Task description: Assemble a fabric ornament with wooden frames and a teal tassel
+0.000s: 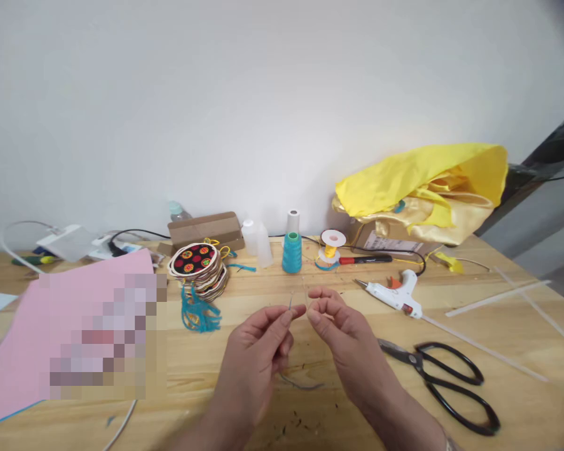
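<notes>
My left hand (263, 351) pinches a thin grey-blue thread (291, 300) between thumb and forefinger; a short end sticks up. Below the hand, a curved length of similar thread (303, 384) trails over the table. Close beside it, my right hand (336, 326) has thumb and forefinger pressed together on a thin, pale, needle-like piece (305, 293), too fine to name surely. The fingertips of both hands nearly meet. Beyond them stands a teal thread cone (292, 254). Black-handled scissors (423, 369) lie right of my right hand.
Left are stacked patterned discs (197, 266), a teal tassel (200, 313) and pink sheet (75, 275). White bottles (258, 241) stand at the back. A glue gun (395, 293), yellow thread spool (331, 247), red-and-black tool (364, 259) and yellow cloth (418, 181) are on the right.
</notes>
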A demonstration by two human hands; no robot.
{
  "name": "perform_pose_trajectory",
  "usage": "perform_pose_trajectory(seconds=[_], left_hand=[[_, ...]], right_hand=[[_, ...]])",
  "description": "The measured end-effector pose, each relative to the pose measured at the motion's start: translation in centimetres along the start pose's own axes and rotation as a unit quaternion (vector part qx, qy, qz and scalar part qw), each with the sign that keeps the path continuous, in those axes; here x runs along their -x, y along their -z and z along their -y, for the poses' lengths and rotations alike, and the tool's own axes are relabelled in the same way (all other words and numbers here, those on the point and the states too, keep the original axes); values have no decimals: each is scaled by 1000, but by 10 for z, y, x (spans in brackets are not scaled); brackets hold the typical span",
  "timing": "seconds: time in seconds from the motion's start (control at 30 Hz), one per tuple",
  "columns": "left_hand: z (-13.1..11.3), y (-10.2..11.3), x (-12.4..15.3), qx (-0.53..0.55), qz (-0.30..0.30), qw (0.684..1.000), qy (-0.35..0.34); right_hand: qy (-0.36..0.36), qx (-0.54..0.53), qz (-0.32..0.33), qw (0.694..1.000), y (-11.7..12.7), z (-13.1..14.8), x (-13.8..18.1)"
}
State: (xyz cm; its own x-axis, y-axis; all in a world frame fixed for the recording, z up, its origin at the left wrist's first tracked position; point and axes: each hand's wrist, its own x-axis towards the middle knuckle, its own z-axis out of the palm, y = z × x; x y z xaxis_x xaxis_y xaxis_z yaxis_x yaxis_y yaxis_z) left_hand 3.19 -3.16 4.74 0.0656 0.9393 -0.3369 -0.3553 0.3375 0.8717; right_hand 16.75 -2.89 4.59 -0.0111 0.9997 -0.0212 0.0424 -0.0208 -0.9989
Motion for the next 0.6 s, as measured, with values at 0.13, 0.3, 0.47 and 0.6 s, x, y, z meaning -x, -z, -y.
perform_pose_trajectory(seconds=[0.13,0.3,0.47,0.6], left_hand=[[4,-5,0,1,5,1000,-1],[8,-2,2,-30,7,999,-13],[12,1,1,-35,18,999,-33],[12,2,0,-31,11,998,-47]], right_hand=[[-5,0,-13,1000,-13,-5,3],[8,28,-21,999,-15,-6,7],[6,19,1,1000,-15,-6,8],[15,38,15,999,-7,-3,5]])
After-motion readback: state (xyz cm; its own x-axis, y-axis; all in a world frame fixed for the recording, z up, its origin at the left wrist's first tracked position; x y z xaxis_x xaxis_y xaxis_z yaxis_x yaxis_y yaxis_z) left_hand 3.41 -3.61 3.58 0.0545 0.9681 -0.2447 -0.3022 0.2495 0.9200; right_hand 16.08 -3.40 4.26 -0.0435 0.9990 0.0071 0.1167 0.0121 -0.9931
